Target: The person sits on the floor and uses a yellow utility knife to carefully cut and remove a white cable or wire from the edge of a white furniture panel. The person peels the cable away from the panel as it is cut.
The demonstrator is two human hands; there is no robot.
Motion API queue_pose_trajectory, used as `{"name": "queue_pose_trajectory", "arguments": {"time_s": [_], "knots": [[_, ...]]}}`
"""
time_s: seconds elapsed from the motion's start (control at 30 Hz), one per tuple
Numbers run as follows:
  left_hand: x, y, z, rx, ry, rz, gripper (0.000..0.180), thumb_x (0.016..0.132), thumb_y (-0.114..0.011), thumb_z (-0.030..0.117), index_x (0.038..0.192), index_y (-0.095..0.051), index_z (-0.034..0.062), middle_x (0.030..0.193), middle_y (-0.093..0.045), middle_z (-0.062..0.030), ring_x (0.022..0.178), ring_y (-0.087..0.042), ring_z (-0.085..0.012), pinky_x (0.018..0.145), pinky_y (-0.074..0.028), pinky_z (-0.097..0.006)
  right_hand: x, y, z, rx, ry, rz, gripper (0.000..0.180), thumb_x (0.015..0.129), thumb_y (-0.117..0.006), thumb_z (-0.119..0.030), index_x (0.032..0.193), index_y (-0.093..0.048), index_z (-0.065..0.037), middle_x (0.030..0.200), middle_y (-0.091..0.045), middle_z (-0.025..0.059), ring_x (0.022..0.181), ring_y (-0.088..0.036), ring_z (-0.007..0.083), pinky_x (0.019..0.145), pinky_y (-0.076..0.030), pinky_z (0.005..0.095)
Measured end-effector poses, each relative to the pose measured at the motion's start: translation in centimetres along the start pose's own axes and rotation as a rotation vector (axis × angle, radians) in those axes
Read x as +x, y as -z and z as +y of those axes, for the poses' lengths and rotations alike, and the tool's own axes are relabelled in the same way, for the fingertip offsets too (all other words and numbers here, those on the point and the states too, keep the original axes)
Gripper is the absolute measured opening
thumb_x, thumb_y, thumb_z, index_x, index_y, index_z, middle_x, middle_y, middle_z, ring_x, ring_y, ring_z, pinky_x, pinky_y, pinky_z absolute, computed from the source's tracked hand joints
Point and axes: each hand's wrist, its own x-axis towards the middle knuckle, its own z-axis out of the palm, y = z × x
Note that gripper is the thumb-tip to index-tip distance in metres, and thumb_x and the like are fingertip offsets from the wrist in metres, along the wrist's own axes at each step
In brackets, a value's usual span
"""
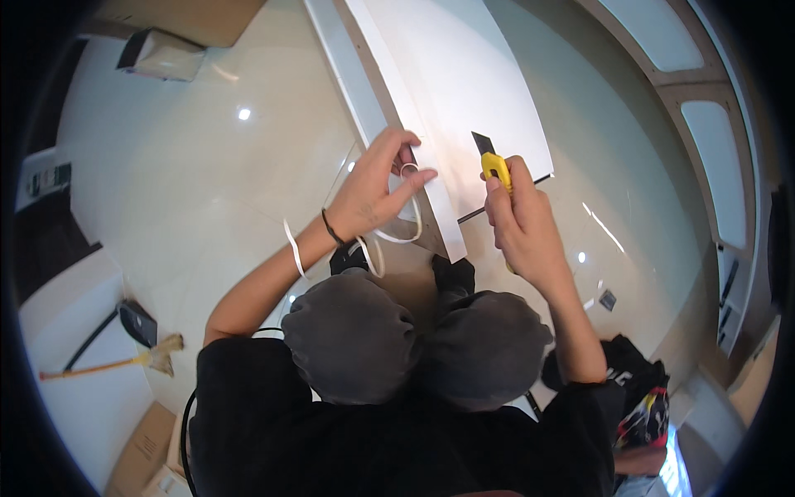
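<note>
My left hand (pixel 377 186) is at the near part of a white panel (pixel 464 74), its fingers curled and its thumb reaching over the panel's long left edge. A thin white strip (pixel 417 217) runs out from between these fingers. It curls in loops below the wrist and past the forearm. My right hand (pixel 527 232) is wrapped round a yellow utility knife (pixel 496 170). The knife's dark blade is out and points up and away, above the panel's right part and apart from the left hand.
Behind the left hand is a second long white board (pixel 364 108). A cabinet frame (pixel 719 157) stands at the right. A broom (pixel 161 356) and dustpan (pixel 137 323) lie at the left. Cardboard boxes (pixel 142 451) sit lower left, and a wrapped package (pixel 168 56) at the far left.
</note>
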Motion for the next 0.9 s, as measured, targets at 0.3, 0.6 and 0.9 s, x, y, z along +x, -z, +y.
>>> {"name": "queue_pose_trajectory", "arguments": {"time_s": [0.3, 0.6, 0.9], "knots": [[-1.1, -1.2, -3.1, -0.711, 0.253, -0.096, 0.014, 0.103, -0.062, 0.011, 0.109, -0.054, 0.0003, 0.095, -0.061, -0.0056, 0.082, -0.064, -0.0098, 0.073, -0.051, -0.024, 0.9, -2.2, -3.9, -0.501, 0.05, -0.198, 0.015, 0.105, -0.051, -0.019, 0.107, -0.05, -0.004, 0.059, -0.057, 0.0199, 0.061, -0.062, 0.0416, 0.058, -0.047, 0.0501], [-1.8, -1.3, -2.8, -0.736, 0.395, -0.129, 0.02, 0.107, -0.058, 0.025, 0.108, -0.06, 0.0048, 0.1, -0.059, -0.001, 0.091, -0.06, -0.0091, 0.083, -0.052, -0.026, 1.6, -3.6, -2.3, -0.599, 0.129, -0.162, 0.018, 0.105, -0.055, -0.021, 0.107, -0.049, -0.004, 0.07, -0.063, 0.0179, 0.066, -0.065, 0.04, 0.057, -0.049, 0.05], [-2.5, -1.1, -2.1, -0.818, 0.606, -0.106, 0.029, 0.104, -0.063, 0.032, 0.12, -0.063, 0.0069, 0.119, -0.049, -0.005, 0.106, -0.057, -0.015, 0.094, -0.055, -0.032, 2.6, -3.9, -2.6, -0.683, 0.166, -0.145, 0.018, 0.104, -0.055, -0.02, 0.107, -0.048, -0.005, 0.072, -0.065, 0.0173, 0.065, -0.066, 0.0409, 0.056, -0.05, 0.0502]]}}
